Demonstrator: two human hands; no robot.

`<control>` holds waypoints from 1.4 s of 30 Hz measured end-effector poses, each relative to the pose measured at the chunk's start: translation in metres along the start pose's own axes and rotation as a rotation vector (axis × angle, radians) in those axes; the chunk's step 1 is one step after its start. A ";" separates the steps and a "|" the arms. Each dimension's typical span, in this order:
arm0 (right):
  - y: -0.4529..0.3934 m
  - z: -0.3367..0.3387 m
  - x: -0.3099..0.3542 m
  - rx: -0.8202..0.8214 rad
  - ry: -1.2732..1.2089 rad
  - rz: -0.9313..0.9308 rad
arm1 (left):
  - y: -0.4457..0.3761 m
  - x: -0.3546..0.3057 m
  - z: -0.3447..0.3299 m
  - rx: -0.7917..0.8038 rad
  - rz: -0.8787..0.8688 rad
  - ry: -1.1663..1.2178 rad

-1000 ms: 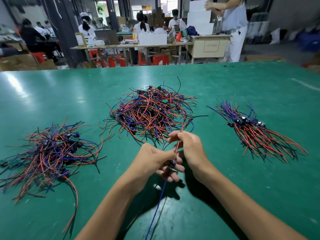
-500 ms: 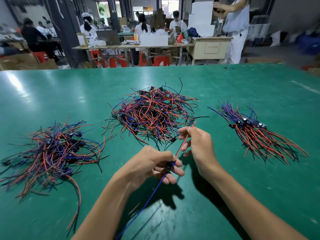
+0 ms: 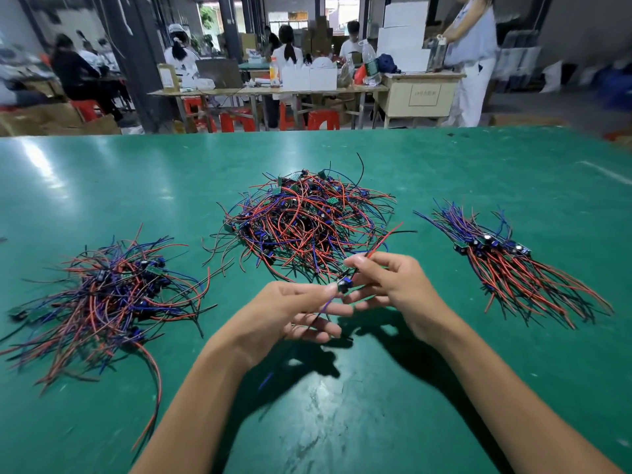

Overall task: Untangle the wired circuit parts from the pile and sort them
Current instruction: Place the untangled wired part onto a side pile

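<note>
Head cam: both hands hold one wired circuit part (image 3: 344, 285) between them. Right hand (image 3: 393, 285) pinches its red wire, left hand (image 3: 290, 313) curls around the blue end. Tangled pile (image 3: 304, 224) sits just past the hands on the green counter (image 3: 444, 172) (sorted bundle (image 3: 513, 265) off right).

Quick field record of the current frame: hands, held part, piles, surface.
left hand: pinches the held part's blue wire
right hand: pinches the red wire near the component
held part: one wired circuit part, lifted off the table, between both hands
middle pile: tangled, red, blue and black wires with small boards
left pile: loose, tangled heap
right pile: wires laid roughly parallel, components lined up in a row
surface: green table
</note>
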State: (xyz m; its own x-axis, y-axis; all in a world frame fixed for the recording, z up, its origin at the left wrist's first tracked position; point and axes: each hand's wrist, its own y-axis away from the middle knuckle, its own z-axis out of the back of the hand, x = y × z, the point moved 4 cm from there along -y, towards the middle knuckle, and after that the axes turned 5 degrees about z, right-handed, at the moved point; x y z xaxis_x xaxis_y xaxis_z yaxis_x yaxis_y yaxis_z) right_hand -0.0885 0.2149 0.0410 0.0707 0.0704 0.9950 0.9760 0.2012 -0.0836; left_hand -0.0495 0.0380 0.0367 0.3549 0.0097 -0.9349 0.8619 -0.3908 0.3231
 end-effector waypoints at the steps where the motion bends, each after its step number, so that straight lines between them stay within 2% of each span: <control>1: 0.000 0.004 0.000 -0.028 -0.016 -0.013 | 0.000 0.001 0.003 -0.019 -0.007 -0.012; 5: -0.003 0.014 0.001 -0.117 -0.136 -0.056 | -0.002 0.005 0.008 -0.110 -0.012 -0.098; 9: -0.007 0.030 0.001 -0.289 -0.346 -0.084 | -0.004 0.003 0.015 -0.217 -0.053 -0.098; 14: -0.013 0.072 0.022 -0.545 -0.665 0.155 | -0.003 -0.005 0.022 -0.285 -0.200 0.034; 17: -0.012 0.102 0.027 -0.687 -0.748 0.241 | -0.002 -0.007 0.021 -0.317 -0.209 0.003; 21: -0.009 0.128 0.011 -0.794 -0.811 0.130 | -0.002 -0.005 0.019 -0.329 -0.181 -0.040; 28: -0.006 0.135 -0.003 -0.816 -0.917 0.013 | -0.003 -0.004 0.018 -0.337 -0.153 -0.068; 34: -0.002 0.125 0.001 -0.921 -0.714 0.080 | -0.004 -0.002 0.017 -0.342 -0.122 -0.107; 36: -0.002 0.124 0.003 -0.908 -0.702 0.122 | -0.004 -0.001 0.017 -0.348 -0.108 -0.119; 42: -0.012 0.132 0.013 -0.714 -1.058 0.220 | -0.006 0.001 0.018 -0.376 -0.120 -0.132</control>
State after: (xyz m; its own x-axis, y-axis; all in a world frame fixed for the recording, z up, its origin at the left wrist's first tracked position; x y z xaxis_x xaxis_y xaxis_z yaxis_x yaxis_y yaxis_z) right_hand -0.1262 0.3422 0.0473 0.3665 0.8347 0.4110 0.8812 -0.4532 0.1347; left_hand -0.0602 0.0241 0.0313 0.2152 -0.0930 -0.9721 0.9753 -0.0301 0.2188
